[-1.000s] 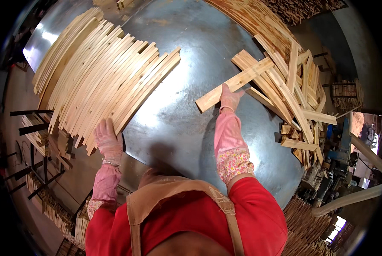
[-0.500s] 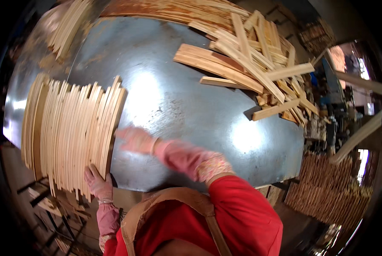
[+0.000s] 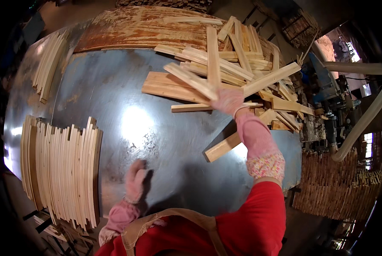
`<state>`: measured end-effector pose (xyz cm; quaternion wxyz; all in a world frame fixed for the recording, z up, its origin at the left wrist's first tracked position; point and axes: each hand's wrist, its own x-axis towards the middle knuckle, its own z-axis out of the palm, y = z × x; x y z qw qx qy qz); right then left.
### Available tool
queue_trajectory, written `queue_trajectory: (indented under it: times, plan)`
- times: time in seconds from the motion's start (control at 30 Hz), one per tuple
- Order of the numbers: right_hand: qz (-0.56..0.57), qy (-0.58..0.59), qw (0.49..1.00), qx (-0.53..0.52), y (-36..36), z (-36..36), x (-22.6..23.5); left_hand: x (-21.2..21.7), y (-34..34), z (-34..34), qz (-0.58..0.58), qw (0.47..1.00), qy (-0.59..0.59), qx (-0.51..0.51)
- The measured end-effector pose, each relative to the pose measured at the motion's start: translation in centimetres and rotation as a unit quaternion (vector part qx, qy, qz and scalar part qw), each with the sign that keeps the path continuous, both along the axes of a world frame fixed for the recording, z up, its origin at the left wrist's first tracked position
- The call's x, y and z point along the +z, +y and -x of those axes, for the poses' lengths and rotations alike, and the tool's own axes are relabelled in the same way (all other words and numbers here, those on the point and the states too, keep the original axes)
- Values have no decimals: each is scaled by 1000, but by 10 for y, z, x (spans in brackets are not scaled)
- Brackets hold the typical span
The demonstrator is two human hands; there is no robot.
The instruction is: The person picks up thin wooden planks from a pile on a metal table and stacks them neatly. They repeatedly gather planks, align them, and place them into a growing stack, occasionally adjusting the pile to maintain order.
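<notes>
My right hand point(image 3: 227, 101), in a pink glove, is closed on a wooden slat point(image 3: 191, 80) at the left side of a jumbled pile of slats point(image 3: 280, 77). Other slats cross under and beside these fingers, so exactly how many are gripped is hidden. Another slat point(image 3: 222, 147) sticks out of the pile toward me, below my right wrist. Over the metal tabletop point(image 3: 174, 170), near its front edge, my gloved left hand point(image 3: 135, 181) holds nothing, its thumb apart from its fingers. To its left, a row of slats point(image 3: 67, 170) lies side by side, their ends slightly uneven.
A small bundle of slats point(image 3: 50, 64) lies at the far left of the table. Along the far edge runs a worn brown board point(image 3: 127, 27). Machinery with a hose point(image 3: 361, 132) stands at the right, above a tall stack of wood strips point(image 3: 323, 187).
My right hand has swung from beside the row to the pile on the right and closed on a slat. My left hand has left the row and moved right. The view has shifted.
</notes>
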<state>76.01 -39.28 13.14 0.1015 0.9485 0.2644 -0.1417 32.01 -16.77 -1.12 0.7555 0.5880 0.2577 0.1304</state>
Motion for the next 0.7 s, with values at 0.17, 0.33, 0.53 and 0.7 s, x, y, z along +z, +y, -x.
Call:
queue_trajectory:
  times: [0.17,0.33,0.53,0.7]
  plan:
    - [-125,59,988,-68,59,-12,9,-42,-68,-97,524,846,30,-93]
    - [-269,-47,931,-243,60,-106,-63,-68,-43,-96,430,883,174,-70]
    - [-217,47,949,-223,52,-33,-91,-36,-15,-58,189,959,210,22]
    - [-324,-78,937,-107,6,135,-160,-44,-12,4,29,964,248,88]
